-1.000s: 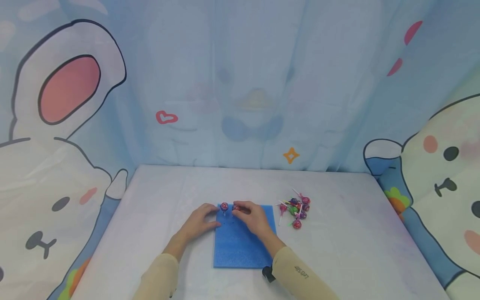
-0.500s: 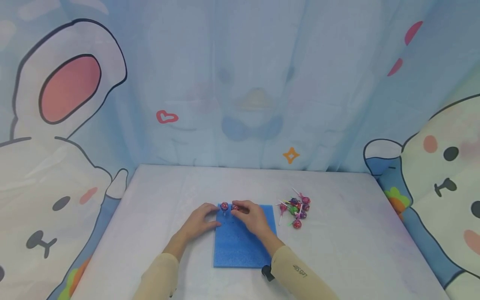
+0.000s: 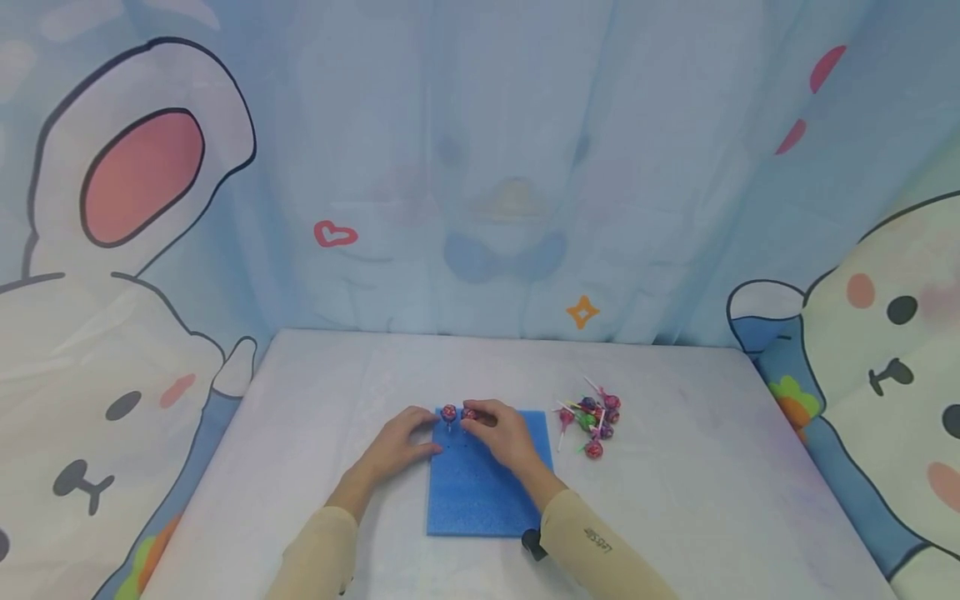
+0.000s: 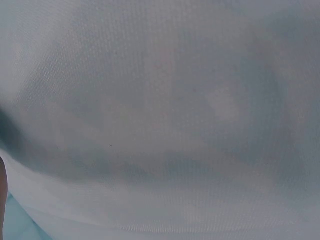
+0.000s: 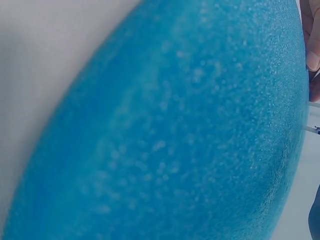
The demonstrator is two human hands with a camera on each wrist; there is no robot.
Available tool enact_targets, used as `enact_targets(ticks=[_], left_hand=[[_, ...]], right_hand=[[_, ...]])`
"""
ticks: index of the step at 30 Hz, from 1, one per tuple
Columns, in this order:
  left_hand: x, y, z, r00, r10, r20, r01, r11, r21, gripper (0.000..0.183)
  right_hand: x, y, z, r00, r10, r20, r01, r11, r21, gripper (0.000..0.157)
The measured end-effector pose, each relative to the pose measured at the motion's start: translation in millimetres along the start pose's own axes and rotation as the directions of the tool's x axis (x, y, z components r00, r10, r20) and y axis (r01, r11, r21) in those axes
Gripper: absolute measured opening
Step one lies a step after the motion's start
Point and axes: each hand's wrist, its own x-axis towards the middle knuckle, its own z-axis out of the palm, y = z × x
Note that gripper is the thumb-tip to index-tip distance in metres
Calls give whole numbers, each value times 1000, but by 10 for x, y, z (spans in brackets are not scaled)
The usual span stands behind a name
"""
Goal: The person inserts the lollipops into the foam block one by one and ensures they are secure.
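A blue foam board (image 3: 487, 492) lies flat on the table. My right hand (image 3: 507, 435) pinches a red-wrapped lollipop (image 3: 469, 413) over the board's far part; the fingers partly cover it. Just left of it, another red-wrapped lollipop (image 3: 448, 412) stands upright on its stick in the foam. At the board's left edge my left hand (image 3: 397, 442) has thumb and fingers spread apart, touching the edge and holding nothing. The right wrist view has the foam (image 5: 175, 125) up close, with fingertips (image 5: 313, 60) and white sticks at its right edge. Mostly pale cloth fills the left wrist view.
Right of the board lies a loose pile of wrapped lollipops (image 3: 588, 419), red, purple and green. A small black object (image 3: 533, 543) sits by the right sleeve at the board's near corner. Behind the white table (image 3: 675, 483) hangs a blue printed curtain (image 3: 510, 125).
My right hand has shifted very slightly left with the lollipop between its fingers. The left hand and the board have stayed in place.
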Motion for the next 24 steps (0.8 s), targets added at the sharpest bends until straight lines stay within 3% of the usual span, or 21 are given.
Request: enact_targets(ticks=[18,24], left_hand=[[1,10,-2,999,-49,18,49,999,-4,48],[0,-15,9,999,-36,11,36,999,-9,47]], right_hand=[[-30,-17,-67,1000,-4,12,4,1000,17,41],[-46,-6,-121,1000,4,-8,-3,997,77,43]])
